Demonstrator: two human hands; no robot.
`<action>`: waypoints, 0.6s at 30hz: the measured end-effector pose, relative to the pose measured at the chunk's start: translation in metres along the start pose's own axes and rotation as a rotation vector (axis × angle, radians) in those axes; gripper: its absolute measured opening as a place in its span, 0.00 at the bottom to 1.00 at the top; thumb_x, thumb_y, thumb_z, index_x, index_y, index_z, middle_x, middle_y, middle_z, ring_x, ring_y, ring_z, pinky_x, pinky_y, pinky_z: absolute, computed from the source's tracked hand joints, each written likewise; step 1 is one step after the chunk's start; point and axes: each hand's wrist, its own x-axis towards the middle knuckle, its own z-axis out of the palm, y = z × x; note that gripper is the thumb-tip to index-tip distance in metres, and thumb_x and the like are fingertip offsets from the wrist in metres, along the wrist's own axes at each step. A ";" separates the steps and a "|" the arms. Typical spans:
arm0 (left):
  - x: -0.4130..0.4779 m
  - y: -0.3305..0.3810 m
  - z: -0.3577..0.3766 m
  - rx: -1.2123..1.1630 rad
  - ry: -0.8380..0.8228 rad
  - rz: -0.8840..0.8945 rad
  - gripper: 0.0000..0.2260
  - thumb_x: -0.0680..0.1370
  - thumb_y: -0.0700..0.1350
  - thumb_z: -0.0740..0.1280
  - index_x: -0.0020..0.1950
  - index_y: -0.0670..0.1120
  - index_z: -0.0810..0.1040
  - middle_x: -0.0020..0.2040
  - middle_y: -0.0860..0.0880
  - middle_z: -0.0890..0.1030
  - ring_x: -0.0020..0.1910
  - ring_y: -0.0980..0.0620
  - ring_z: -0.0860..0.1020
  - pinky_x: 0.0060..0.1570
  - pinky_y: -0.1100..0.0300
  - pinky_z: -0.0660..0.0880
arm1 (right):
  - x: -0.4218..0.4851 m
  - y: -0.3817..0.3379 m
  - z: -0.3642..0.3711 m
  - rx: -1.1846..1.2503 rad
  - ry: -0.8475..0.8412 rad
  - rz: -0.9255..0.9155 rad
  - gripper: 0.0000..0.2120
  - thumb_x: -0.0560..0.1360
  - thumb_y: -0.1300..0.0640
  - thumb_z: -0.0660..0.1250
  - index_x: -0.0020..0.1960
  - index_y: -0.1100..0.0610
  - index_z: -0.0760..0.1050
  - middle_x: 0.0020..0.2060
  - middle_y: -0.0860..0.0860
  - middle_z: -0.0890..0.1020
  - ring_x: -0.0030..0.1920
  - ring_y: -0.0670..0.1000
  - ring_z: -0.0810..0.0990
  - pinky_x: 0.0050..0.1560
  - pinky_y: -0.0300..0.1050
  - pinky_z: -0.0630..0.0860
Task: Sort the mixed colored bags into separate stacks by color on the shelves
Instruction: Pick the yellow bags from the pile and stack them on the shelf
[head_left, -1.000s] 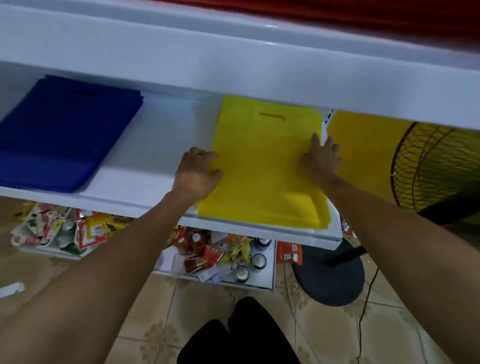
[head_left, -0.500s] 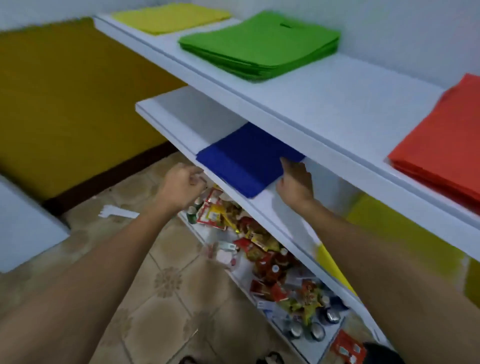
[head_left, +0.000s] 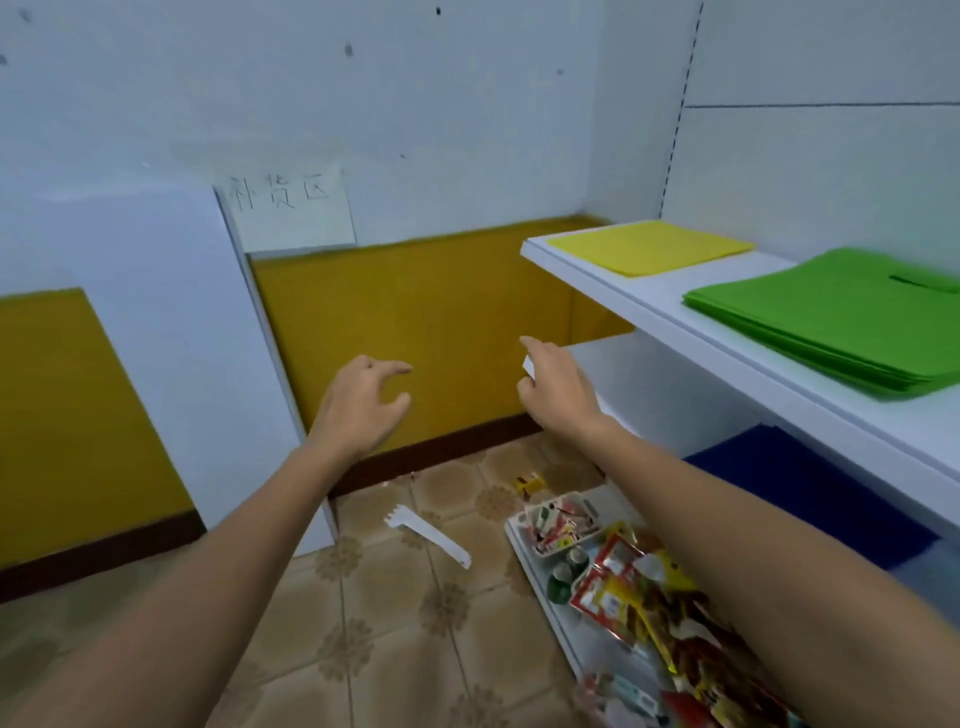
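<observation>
— Hidden or cut off?
— Green stack on the upper shelf: cut by the right frame edge. Blue stack on the lower shelf: mostly covered by the upper shelf and the right forearm. Snack packets on the bottom tray: blurred, labels unreadable.
— Edges and open room?
— Yellow bag flat at the upper shelf's far end, near the front edge, apart from the green stack. Bare shelf between the two. Open air between the shelf end and the white panel. White bracket on the floor below.
— Fingers?
— Left hand: fingers spread, loosely bent, gripping nothing. Right hand: forefinger out, the rest loosely curled, gripping nothing, in front of the lower shelf's corner.
— Versus half a second earlier?
— Right hand off the blue stack. Red stack out of frame.
</observation>
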 end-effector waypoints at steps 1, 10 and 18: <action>0.008 -0.003 -0.003 -0.004 0.013 -0.002 0.16 0.77 0.47 0.63 0.65 0.51 0.73 0.58 0.46 0.73 0.57 0.48 0.72 0.54 0.56 0.68 | 0.012 -0.003 0.001 -0.006 0.006 -0.006 0.27 0.77 0.62 0.56 0.75 0.58 0.56 0.69 0.57 0.67 0.69 0.56 0.65 0.64 0.52 0.67; 0.095 -0.014 0.015 -0.074 0.032 -0.027 0.16 0.78 0.45 0.63 0.66 0.50 0.72 0.59 0.47 0.72 0.58 0.50 0.73 0.51 0.60 0.67 | 0.130 0.013 -0.005 -0.020 0.056 -0.017 0.27 0.77 0.61 0.58 0.75 0.58 0.57 0.67 0.57 0.69 0.68 0.56 0.68 0.64 0.50 0.68; 0.175 -0.051 0.024 -0.047 0.020 -0.019 0.16 0.77 0.46 0.64 0.65 0.50 0.73 0.59 0.48 0.72 0.56 0.51 0.73 0.52 0.60 0.68 | 0.214 0.018 0.038 0.052 -0.010 -0.022 0.26 0.77 0.62 0.59 0.74 0.58 0.57 0.67 0.57 0.71 0.66 0.55 0.70 0.62 0.50 0.71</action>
